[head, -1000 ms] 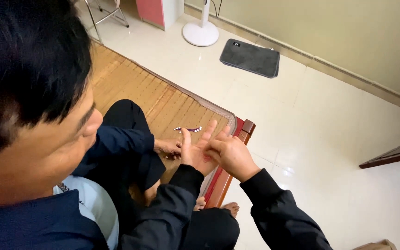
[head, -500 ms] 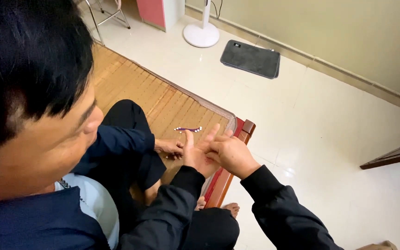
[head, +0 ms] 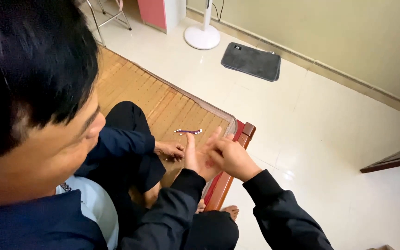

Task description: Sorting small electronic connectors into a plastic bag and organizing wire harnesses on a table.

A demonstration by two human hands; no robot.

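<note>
While hovering over woven mat's (head: 163,104) corner: left hand (head: 199,158) spread palm-up, right hand (head: 231,158) curled, fingertips on palm, hold unclear; risk of fumbling bits from beaded strand (head: 188,132) onto floor tiles (head: 302,120).

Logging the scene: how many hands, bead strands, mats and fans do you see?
Hands: 3 (left hand, right hand, other person's hand)
Bead strand: 1
Mats: 2 (woven mat, grey mat)
Fan base: 1
Total: 7

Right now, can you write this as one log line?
left hand: open, palm up | right hand: fingers on left palm | bead string: on mat, apart from both hands
</note>
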